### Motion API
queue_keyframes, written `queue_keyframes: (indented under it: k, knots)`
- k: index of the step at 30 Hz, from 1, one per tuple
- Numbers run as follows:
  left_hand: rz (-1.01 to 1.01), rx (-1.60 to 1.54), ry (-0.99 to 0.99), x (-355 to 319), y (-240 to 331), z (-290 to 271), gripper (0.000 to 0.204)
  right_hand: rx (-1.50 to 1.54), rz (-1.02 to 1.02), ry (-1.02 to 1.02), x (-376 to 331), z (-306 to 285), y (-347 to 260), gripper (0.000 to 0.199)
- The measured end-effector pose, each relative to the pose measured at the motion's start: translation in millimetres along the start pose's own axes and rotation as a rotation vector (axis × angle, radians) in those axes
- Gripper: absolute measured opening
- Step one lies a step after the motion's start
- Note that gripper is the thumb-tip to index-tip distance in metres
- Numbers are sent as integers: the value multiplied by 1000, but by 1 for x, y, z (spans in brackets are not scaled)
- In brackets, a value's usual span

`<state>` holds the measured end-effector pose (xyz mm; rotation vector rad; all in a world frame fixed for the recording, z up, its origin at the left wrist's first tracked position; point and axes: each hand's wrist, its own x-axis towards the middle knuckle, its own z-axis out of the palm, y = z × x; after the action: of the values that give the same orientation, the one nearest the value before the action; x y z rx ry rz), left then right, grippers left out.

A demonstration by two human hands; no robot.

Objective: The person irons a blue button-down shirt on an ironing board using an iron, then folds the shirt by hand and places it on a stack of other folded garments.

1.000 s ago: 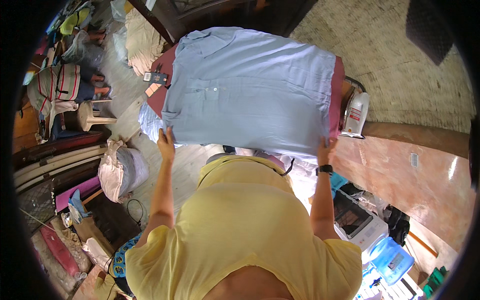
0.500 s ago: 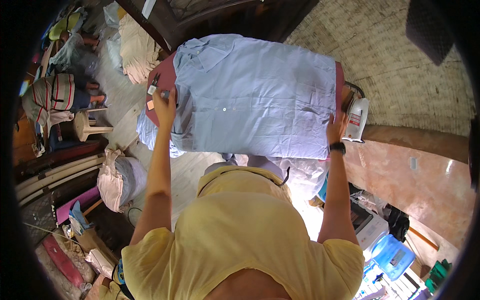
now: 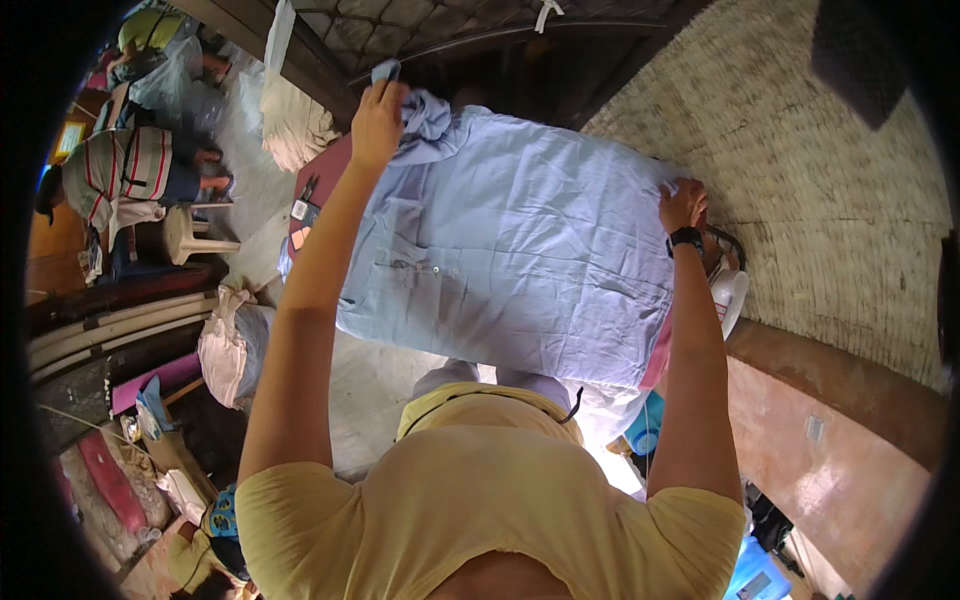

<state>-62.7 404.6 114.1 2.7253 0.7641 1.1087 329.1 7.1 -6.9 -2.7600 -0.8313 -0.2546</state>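
Both hands, left hand (image 3: 377,122) and right hand (image 3: 682,204), pinch the far edge of a pale blue cotton shirt (image 3: 520,255), fingers closed on cloth.

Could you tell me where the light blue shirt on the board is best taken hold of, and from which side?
Probably at its two far corners, from above, one per hand: the shirt lies spread flat and wide. The left hand already pinches the bunched collar end and the right hand the other corner.

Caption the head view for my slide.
Both hands, left and right, hold a light blue buttoned cotton shirt spread out.
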Motion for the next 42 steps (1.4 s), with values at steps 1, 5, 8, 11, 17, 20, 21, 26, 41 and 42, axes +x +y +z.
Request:
queue_keyframes:
  k: [1, 5, 8, 11, 17, 20, 21, 26, 41, 42]
  knots:
    - [26, -2, -10, 10, 0, 2, 32, 5, -32, 22, 0, 2, 2, 47]
    - [281, 12, -176, 43, 6, 19, 39, 30, 14, 18, -2, -5, -12, 45]
    - [414, -57, -318, 48, 2, 50, 34, 34, -8, 24, -5, -12, -20, 48]
    - [329, -10, -371, 35, 9, 57, 35, 15, -35, 53, 2, -3, 4, 53]
    - [-394, 288, -472, -24, 19, 44, 25, 26, 91, -47, 28, 14, 39, 64]
    - [-503, 253, -594, -32, -15, 40, 29, 200, 145, -19, 36, 20, 39, 60]
    - [-639, 171, -573, -29, -35, 41, 29, 298, 177, -13, 38, 17, 34, 57]
    - [-730, 58, -359, -40, -93, 51, 37, 398, 285, -74, 40, -8, 19, 46]
    - [-905, -855, 379, -66, -119, 81, 17, 328, 431, 129, 85, 7, -6, 43]
    - [-907, -769, 354, -70, -119, 80, 16, 317, 429, 132, 87, 4, -11, 43]
